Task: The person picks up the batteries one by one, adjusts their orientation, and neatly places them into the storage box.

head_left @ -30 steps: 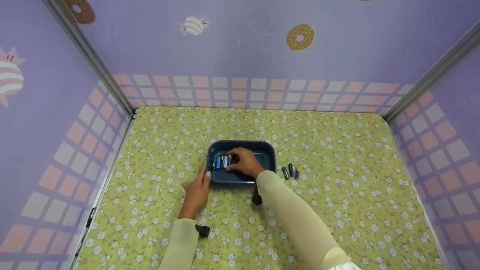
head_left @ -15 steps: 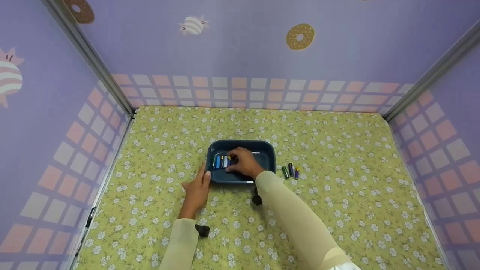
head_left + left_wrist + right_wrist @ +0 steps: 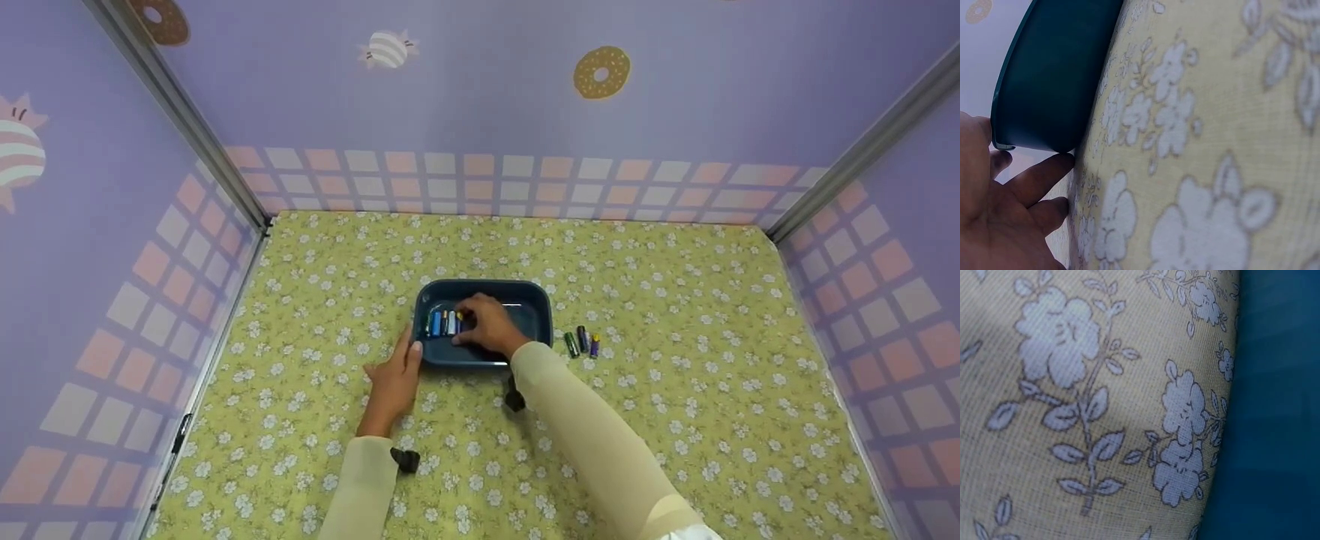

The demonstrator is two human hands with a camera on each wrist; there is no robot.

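A dark teal tray [image 3: 480, 363] stands on the flowered cloth. Inside its left half, several batteries [image 3: 443, 323] lie side by side in a row, blue, white and dark ones among them. My right hand [image 3: 491, 324] reaches into the tray at the right end of this row. Its thumb and fingers pinch a battery that the hand mostly hides. My left hand [image 3: 395, 381] rests against the tray's left front corner, fingers fairly straight. In the left wrist view, fingertips [image 3: 1061, 163] touch the tray's outer wall [image 3: 1055, 73]. The right wrist view shows only cloth and tray wall, no fingers.
Right of the tray lie a green battery [image 3: 571, 345], a dark battery [image 3: 583, 339] and a purple battery with a yellow end [image 3: 595, 346]. Purple walls [image 3: 495, 90] with a checked band enclose the table on the back and both sides.
Both hands, the tray and the batteries stay almost exactly where they were; only a very slight shift of the right fingers shows.
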